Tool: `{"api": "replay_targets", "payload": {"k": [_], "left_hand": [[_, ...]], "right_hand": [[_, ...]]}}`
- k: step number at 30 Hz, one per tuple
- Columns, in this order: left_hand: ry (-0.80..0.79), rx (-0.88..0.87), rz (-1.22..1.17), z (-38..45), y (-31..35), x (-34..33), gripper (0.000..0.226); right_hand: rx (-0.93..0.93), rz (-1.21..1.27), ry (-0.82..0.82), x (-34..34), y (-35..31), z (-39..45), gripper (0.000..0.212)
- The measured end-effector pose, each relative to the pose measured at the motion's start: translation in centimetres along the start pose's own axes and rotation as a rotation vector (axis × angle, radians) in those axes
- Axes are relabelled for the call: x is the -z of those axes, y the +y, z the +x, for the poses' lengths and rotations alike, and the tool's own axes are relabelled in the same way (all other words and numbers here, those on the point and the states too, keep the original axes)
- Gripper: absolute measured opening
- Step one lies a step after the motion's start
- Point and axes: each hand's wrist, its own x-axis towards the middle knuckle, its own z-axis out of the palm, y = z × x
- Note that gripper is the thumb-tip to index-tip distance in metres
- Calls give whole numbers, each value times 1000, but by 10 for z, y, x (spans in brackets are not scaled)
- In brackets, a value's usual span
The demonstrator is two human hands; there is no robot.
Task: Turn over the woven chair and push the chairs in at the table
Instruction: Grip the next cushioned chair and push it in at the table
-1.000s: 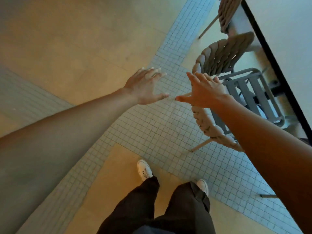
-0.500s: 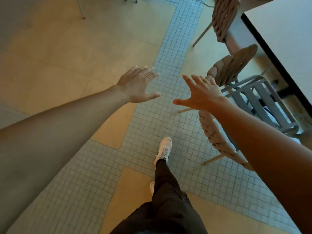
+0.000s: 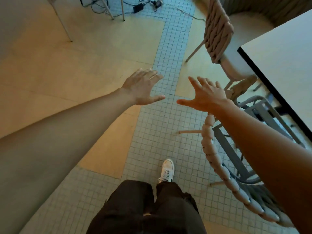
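Stepping forward since 0.5 s ago, left hand and right hand stay spread wide, empty, above the woven chair.

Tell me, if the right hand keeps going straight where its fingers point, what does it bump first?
Probably nothing soon: the right hand points up over tiled floor; the woven chair sits right of that line, though depth is unclear.

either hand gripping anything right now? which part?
Nothing is held. The left hand and right hand are both open with fingers spread, in the air above the floor; the overturned woven chair lies ungrasped beside the right arm.
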Motion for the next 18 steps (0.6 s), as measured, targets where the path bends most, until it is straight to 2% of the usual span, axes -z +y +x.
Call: {"api": "replay_targets", "payload": {"k": [9, 18], "left_hand": [[1, -121, 5, 80, -76, 11, 90], [-33, -294, 31, 160, -181, 41, 91]], "right_hand": [[-117, 20, -8, 26, -21, 77, 120], [-373, 133, 72, 52, -74, 146, 125]]}}
